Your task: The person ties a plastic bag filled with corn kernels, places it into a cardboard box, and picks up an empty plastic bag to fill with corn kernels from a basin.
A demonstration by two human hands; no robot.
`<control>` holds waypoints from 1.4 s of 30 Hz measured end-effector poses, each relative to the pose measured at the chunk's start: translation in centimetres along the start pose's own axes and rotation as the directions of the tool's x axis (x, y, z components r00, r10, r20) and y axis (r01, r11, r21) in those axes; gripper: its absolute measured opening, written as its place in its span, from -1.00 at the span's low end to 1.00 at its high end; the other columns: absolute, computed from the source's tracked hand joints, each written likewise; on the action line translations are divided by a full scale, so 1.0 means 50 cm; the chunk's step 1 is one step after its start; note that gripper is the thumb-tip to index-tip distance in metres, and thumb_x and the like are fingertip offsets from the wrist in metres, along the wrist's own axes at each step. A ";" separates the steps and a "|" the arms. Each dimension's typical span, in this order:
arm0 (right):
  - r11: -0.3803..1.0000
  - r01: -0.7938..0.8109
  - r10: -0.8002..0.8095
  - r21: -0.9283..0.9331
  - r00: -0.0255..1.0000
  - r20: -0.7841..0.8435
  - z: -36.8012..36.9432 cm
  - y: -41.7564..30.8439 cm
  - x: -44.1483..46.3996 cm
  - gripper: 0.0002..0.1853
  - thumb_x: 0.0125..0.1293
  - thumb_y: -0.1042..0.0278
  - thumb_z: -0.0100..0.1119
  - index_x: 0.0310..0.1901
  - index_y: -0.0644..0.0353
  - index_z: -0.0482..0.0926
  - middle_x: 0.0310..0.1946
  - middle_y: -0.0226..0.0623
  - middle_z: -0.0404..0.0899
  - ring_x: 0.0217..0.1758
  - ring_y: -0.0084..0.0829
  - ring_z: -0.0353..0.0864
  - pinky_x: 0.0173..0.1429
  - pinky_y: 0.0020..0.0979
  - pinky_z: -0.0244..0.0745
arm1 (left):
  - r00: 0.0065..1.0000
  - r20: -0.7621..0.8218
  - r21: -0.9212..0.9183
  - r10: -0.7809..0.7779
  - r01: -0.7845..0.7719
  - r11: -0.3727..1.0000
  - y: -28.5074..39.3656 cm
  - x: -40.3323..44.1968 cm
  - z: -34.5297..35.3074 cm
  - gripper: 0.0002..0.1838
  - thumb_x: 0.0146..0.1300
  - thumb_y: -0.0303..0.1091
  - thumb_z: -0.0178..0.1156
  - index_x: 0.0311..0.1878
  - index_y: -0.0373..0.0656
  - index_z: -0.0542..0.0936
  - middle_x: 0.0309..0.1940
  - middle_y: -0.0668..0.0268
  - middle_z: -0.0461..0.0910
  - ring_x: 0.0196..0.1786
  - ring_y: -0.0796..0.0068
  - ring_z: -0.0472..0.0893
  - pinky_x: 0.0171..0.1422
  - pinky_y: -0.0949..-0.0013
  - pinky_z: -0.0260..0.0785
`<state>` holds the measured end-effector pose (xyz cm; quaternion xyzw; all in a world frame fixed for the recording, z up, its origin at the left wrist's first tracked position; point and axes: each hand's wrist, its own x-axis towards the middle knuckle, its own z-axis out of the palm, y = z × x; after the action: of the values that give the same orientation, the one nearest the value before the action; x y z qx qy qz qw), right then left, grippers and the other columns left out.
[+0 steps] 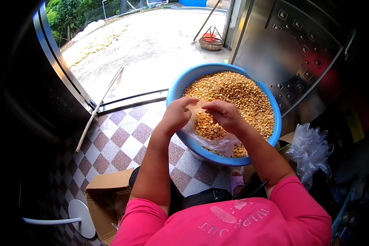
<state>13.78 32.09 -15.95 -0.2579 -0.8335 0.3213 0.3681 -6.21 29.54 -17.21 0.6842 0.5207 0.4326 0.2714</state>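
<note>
Head cam: L hand [179, 114] & R hand [227, 117] close together over blue tub [173, 88]. Both appear pinched shut, fingers to thumb, on mouth of clear plastic bag [223, 145]; firmness of hold can't tell. Bag sits in tub, near side, on loose corn kernels [233, 88], w/ kernels inside it too. Bag film droops twd near rim.

Risks (my judgement): thin film could slip or tear if one hand pulls harder than other; mouth could then sag & spill kernels back. If bag tips over near rim, spill prob. onto checkered floor [132, 145] or into open cardboard box [110, 179]. Tub's support mostly hidden, so stability unclear.
</note>
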 end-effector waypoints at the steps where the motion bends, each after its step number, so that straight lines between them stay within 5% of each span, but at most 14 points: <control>1: 0.997 -0.019 0.018 0.070 1.000 0.022 0.003 -0.001 -0.001 -0.80 0.27 0.62 0.07 -0.09 0.22 0.57 -0.39 -0.37 0.52 -0.45 -0.64 0.51 -0.36 -0.59 0.47 | 0.998 0.031 -0.039 -0.054 0.055 0.998 0.003 0.000 -0.004 -0.54 0.03 -0.68 -0.11 0.02 -0.26 0.56 -0.09 0.07 0.61 -0.02 0.27 0.60 0.13 0.41 0.37; 4: 0.997 -0.026 0.020 0.075 0.997 0.080 0.002 0.001 0.002 -0.74 0.23 0.70 0.04 -0.08 0.22 0.56 -0.31 -0.31 0.55 -0.31 -0.53 0.61 -0.21 -0.53 0.54 | 0.998 0.034 -0.019 -0.061 0.062 0.998 0.014 -0.002 -0.012 -0.53 0.02 -0.68 -0.12 0.01 -0.28 0.56 -0.10 0.07 0.62 -0.02 0.28 0.60 0.13 0.41 0.36; 6: 0.975 0.219 -0.220 0.033 0.974 0.054 0.011 0.005 0.009 -0.70 0.17 0.67 0.10 -0.07 0.18 0.57 -0.24 -0.24 0.58 -0.24 -0.36 0.60 -0.15 -0.41 0.54 | 0.998 0.025 0.003 -0.056 0.056 0.998 0.016 -0.004 -0.016 -0.54 0.02 -0.68 -0.13 0.00 -0.28 0.57 -0.11 0.07 0.62 -0.03 0.29 0.60 0.13 0.40 0.37; 10: 0.974 0.220 -0.215 -0.048 0.972 0.092 0.003 -0.012 0.003 -0.69 0.14 0.66 0.13 -0.07 0.16 0.57 -0.21 -0.20 0.58 -0.18 -0.29 0.60 -0.10 -0.40 0.53 | 0.999 -0.005 0.045 -0.040 0.040 0.998 0.011 -0.005 -0.018 -0.55 0.01 -0.68 -0.12 -0.02 -0.29 0.58 -0.12 0.09 0.63 -0.04 0.30 0.61 0.11 0.40 0.38; 12: 0.951 0.182 -0.199 -0.252 0.979 -0.044 -0.014 -0.008 0.006 -0.71 0.12 0.63 0.15 -0.09 0.16 0.57 -0.21 -0.16 0.59 -0.17 -0.24 0.61 -0.08 -0.38 0.52 | 0.999 -0.009 0.032 -0.048 0.048 0.998 0.016 -0.007 -0.020 -0.54 0.00 -0.69 -0.11 -0.02 -0.28 0.58 -0.13 0.09 0.63 -0.04 0.30 0.61 0.10 0.41 0.38; 14: 0.974 0.059 -0.103 -0.217 0.975 -0.198 -0.032 0.010 0.004 -0.79 0.15 0.57 0.15 -0.15 0.23 0.56 -0.27 -0.19 0.59 -0.24 -0.29 0.60 -0.13 -0.35 0.51 | 0.998 -0.011 0.020 -0.054 0.055 0.998 0.017 -0.009 -0.021 -0.54 0.00 -0.70 -0.11 -0.01 -0.27 0.58 -0.13 0.10 0.63 -0.04 0.30 0.61 0.09 0.41 0.39; 16: 0.955 -0.275 0.242 -0.109 0.938 -0.247 -0.055 0.028 -0.005 -0.80 0.14 0.44 0.18 -0.18 0.25 0.55 -0.34 -0.25 0.57 -0.32 -0.42 0.55 -0.19 -0.41 0.48 | 0.999 -0.047 0.014 -0.026 0.026 1.000 0.015 -0.010 -0.022 -0.53 -0.01 -0.71 -0.11 -0.01 -0.27 0.58 -0.13 0.10 0.63 -0.04 0.32 0.61 0.08 0.43 0.40; 17: 0.955 -0.274 0.241 -0.110 0.938 -0.247 -0.067 0.037 -0.007 -0.80 0.14 0.44 0.18 -0.18 0.25 0.55 -0.34 -0.25 0.57 -0.32 -0.42 0.55 -0.19 -0.41 0.48 | 0.999 -0.048 0.013 -0.024 0.025 1.000 0.013 -0.010 -0.023 -0.53 -0.01 -0.71 -0.11 -0.01 -0.27 0.58 -0.13 0.10 0.63 -0.04 0.32 0.61 0.08 0.43 0.40; 19: 0.858 -0.509 0.503 -0.068 0.860 -0.088 -0.090 0.052 -0.010 -0.75 0.12 0.31 0.20 -0.21 0.26 0.55 -0.39 -0.34 0.54 -0.37 -0.53 0.50 -0.23 -0.47 0.45 | 0.998 -0.059 0.049 0.002 0.001 0.999 0.009 -0.009 -0.022 -0.52 -0.02 -0.72 -0.11 -0.01 -0.26 0.58 -0.12 0.10 0.63 -0.04 0.32 0.61 0.08 0.43 0.40; 26: 0.749 -0.652 0.584 0.116 0.733 0.350 -0.108 0.080 -0.023 -0.77 0.11 0.38 0.21 -0.20 0.27 0.52 -0.40 -0.48 0.50 -0.36 -0.67 0.43 -0.29 -0.56 0.36 | 0.998 -0.062 0.073 0.002 0.002 0.997 0.011 -0.010 -0.020 -0.53 0.00 -0.71 -0.10 -0.02 -0.24 0.59 -0.12 0.09 0.62 -0.05 0.29 0.62 0.07 0.41 0.41; 28: 0.765 -0.640 0.580 0.075 0.734 0.352 -0.108 0.082 -0.022 -0.80 0.11 0.42 0.21 -0.22 0.26 0.52 -0.40 -0.50 0.49 -0.36 -0.70 0.41 -0.30 -0.59 0.35 | 0.998 -0.060 0.083 -0.015 0.020 0.996 0.015 -0.011 -0.020 -0.54 0.00 -0.70 -0.09 -0.02 -0.23 0.59 -0.11 0.09 0.62 -0.05 0.29 0.61 0.07 0.40 0.41; 34: 0.918 -0.392 0.392 0.066 0.920 0.016 -0.076 0.028 -0.011 -0.90 0.13 0.56 0.15 -0.29 0.24 0.52 -0.44 -0.51 0.47 -0.39 -0.70 0.40 -0.31 -0.60 0.34 | 0.996 -0.085 0.136 0.006 0.005 0.991 0.016 -0.012 -0.013 -0.55 0.02 -0.70 -0.08 -0.02 -0.22 0.59 -0.11 0.10 0.61 -0.07 0.28 0.61 0.05 0.39 0.42; 36: 0.999 -0.027 0.026 -0.022 0.998 -0.053 -0.065 0.006 -0.008 -0.90 0.06 0.64 0.14 -0.36 0.26 0.53 -0.51 -0.44 0.45 -0.41 -0.64 0.41 -0.33 -0.54 0.36 | 0.996 -0.086 0.146 0.002 0.010 0.989 0.020 -0.012 -0.012 -0.55 0.02 -0.70 -0.08 -0.02 -0.22 0.59 -0.11 0.11 0.61 -0.08 0.28 0.62 0.04 0.40 0.42; 42: 0.999 -0.027 0.029 0.018 0.995 -0.098 -0.060 0.009 -0.010 -0.90 0.07 0.64 0.13 -0.36 0.24 0.54 -0.50 -0.44 0.46 -0.41 -0.62 0.45 -0.32 -0.55 0.37 | 0.996 -0.091 0.156 -0.001 0.015 0.988 0.017 -0.011 -0.010 -0.57 0.04 -0.67 -0.06 -0.02 -0.17 0.59 -0.10 0.15 0.60 -0.08 0.24 0.60 0.04 0.34 0.42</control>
<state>16.53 33.08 -14.93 -0.2821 -0.8079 0.3204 0.4063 -6.29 28.71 -16.45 0.6810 0.5676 0.4199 0.1945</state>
